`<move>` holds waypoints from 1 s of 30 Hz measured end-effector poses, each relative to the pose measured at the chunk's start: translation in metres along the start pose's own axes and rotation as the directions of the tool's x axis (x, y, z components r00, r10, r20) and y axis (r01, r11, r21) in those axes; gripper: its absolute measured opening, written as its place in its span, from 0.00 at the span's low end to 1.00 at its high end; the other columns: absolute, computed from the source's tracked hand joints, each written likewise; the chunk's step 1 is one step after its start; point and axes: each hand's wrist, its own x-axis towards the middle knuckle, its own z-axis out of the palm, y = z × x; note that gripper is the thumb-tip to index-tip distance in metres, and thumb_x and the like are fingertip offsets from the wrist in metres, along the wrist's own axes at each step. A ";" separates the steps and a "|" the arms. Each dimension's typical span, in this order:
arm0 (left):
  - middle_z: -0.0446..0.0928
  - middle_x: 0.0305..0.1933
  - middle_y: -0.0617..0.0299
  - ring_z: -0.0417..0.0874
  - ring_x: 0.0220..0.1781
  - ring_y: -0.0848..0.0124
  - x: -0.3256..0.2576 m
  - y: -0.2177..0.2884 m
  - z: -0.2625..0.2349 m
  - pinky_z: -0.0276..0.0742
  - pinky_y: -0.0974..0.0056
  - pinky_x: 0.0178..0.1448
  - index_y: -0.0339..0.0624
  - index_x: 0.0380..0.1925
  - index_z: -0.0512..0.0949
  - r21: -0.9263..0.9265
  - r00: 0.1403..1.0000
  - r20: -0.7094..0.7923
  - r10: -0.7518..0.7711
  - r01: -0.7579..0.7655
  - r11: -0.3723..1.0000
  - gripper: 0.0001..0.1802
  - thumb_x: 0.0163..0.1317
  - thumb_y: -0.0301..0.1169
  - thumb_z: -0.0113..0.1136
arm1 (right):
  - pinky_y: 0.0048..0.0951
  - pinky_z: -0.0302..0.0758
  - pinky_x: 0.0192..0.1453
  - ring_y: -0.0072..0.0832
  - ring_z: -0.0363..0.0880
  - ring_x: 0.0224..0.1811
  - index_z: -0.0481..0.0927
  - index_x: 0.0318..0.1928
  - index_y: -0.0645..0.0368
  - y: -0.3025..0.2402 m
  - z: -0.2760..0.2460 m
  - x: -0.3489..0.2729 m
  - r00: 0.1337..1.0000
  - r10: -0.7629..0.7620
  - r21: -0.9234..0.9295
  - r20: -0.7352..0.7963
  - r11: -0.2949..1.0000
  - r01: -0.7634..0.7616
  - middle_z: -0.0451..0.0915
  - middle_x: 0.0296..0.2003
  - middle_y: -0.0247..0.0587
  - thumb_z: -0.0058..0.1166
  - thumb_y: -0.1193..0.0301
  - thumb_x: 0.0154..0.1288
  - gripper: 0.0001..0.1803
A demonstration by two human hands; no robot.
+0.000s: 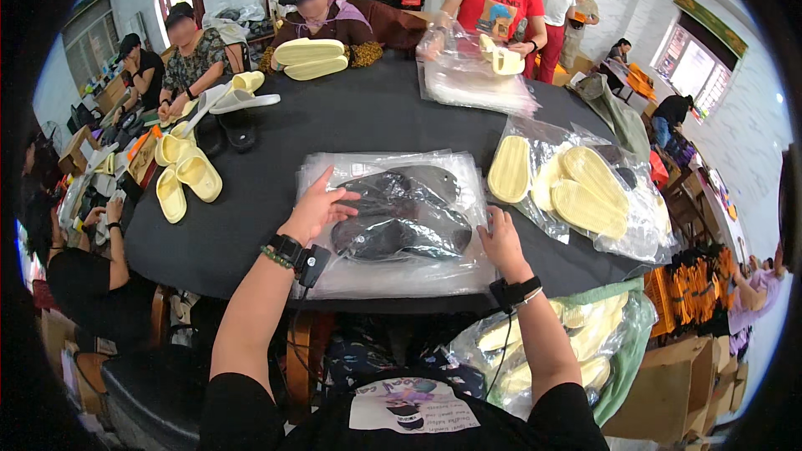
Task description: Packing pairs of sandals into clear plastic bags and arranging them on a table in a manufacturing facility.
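A pair of black slippers (401,235) lies inside a clear plastic bag in front of me, one above the other. Under it is a stack of clear plastic bags (376,282) on the black-topped table. My left hand (320,207) is open, fingers spread, with the fingertips on the left side of the bagged slippers. At the right edge of the stack is my right hand (505,244); its fingers are loosely bent and apart, and I see nothing held in them. Cream slippers in clear bags (589,192) lie just beyond my right hand.
Loose cream slippers (188,181) and grey slippers (242,102) stand at the left. Across the table, one person holds cream slippers (311,58), and another handles a slipper over more plastic bags (480,93). A green-edged sack (631,342) of bagged slippers sits beside my right forearm.
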 end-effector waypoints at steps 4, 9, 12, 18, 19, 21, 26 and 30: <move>0.79 0.54 0.46 0.85 0.41 0.63 -0.002 -0.006 -0.007 0.79 0.63 0.43 0.53 0.77 0.34 -0.022 1.000 -0.013 0.018 -0.018 1.000 0.41 0.74 0.31 0.47 | 0.49 0.75 0.52 0.58 0.76 0.49 0.69 0.58 0.64 0.002 -0.005 0.000 0.998 0.019 -0.028 0.066 0.999 -0.017 0.76 0.46 0.64 0.62 0.67 0.61 0.28; 0.80 0.53 0.46 0.85 0.41 0.63 0.001 -0.011 -0.006 0.79 0.62 0.45 0.51 0.77 0.36 -0.029 1.000 -0.011 0.014 -0.015 0.999 0.40 0.73 0.30 0.48 | 0.45 0.77 0.40 0.53 0.82 0.34 0.69 0.56 0.65 -0.009 -0.010 -0.010 0.966 0.145 0.083 0.213 0.983 -0.166 0.81 0.29 0.55 0.65 0.68 0.60 0.27; 0.80 0.53 0.47 0.85 0.42 0.64 -0.001 -0.013 -0.003 0.79 0.63 0.45 0.50 0.77 0.39 -0.036 1.000 -0.020 -0.001 0.001 0.999 0.39 0.73 0.31 0.49 | 0.44 0.77 0.37 0.52 0.83 0.32 0.69 0.55 0.64 -0.010 -0.006 -0.028 0.979 0.147 0.125 0.137 0.978 -0.165 0.81 0.25 0.54 0.66 0.70 0.58 0.27; 0.79 0.54 0.46 0.85 0.45 0.62 -0.002 -0.008 -0.006 0.80 0.64 0.49 0.43 0.73 0.52 -0.068 0.999 0.042 -0.024 0.027 0.997 0.32 0.73 0.32 0.51 | 0.47 0.76 0.37 0.54 0.82 0.30 0.69 0.55 0.64 -0.009 -0.007 -0.027 0.986 0.141 0.093 0.092 0.984 -0.150 0.80 0.24 0.55 0.65 0.72 0.58 0.27; 0.78 0.54 0.45 0.85 0.47 0.61 -0.001 -0.008 -0.008 0.80 0.64 0.51 0.41 0.72 0.55 -0.104 0.997 0.074 -0.014 0.021 0.994 0.30 0.73 0.32 0.51 | 0.46 0.77 0.40 0.54 0.81 0.35 0.69 0.56 0.62 -0.008 -0.008 -0.022 0.979 0.165 0.021 0.117 0.986 -0.168 0.81 0.29 0.56 0.65 0.72 0.58 0.27; 0.77 0.54 0.42 0.83 0.51 0.59 0.001 -0.006 -0.011 0.80 0.63 0.56 0.37 0.70 0.57 -0.132 0.996 0.085 0.001 0.010 0.991 0.29 0.73 0.33 0.50 | 0.46 0.77 0.44 0.55 0.81 0.40 0.70 0.56 0.61 -0.006 -0.008 -0.021 0.970 0.189 -0.051 0.151 0.982 -0.183 0.81 0.34 0.56 0.66 0.71 0.57 0.28; 0.76 0.53 0.35 0.81 0.56 0.49 -0.010 0.014 -0.021 0.78 0.59 0.62 0.31 0.66 0.59 -0.326 0.994 0.112 0.019 0.019 0.945 0.29 0.76 0.42 0.45 | 0.48 0.59 0.70 0.53 0.54 0.72 0.61 0.69 0.59 -0.036 -0.019 -0.012 0.952 -0.283 -0.115 0.117 0.948 0.296 0.60 0.68 0.50 0.71 0.66 0.49 0.47; 0.74 0.56 0.31 0.78 0.59 0.45 0.000 0.002 -0.033 0.76 0.58 0.64 0.28 0.66 0.60 -0.451 0.969 0.246 0.028 0.089 0.888 0.33 0.75 0.48 0.39 | 0.49 0.43 0.78 0.51 0.32 0.80 0.36 0.76 0.61 -0.015 -0.026 -0.007 0.833 -0.316 0.076 0.454 0.945 0.317 0.38 0.77 0.56 0.75 0.50 0.41 0.73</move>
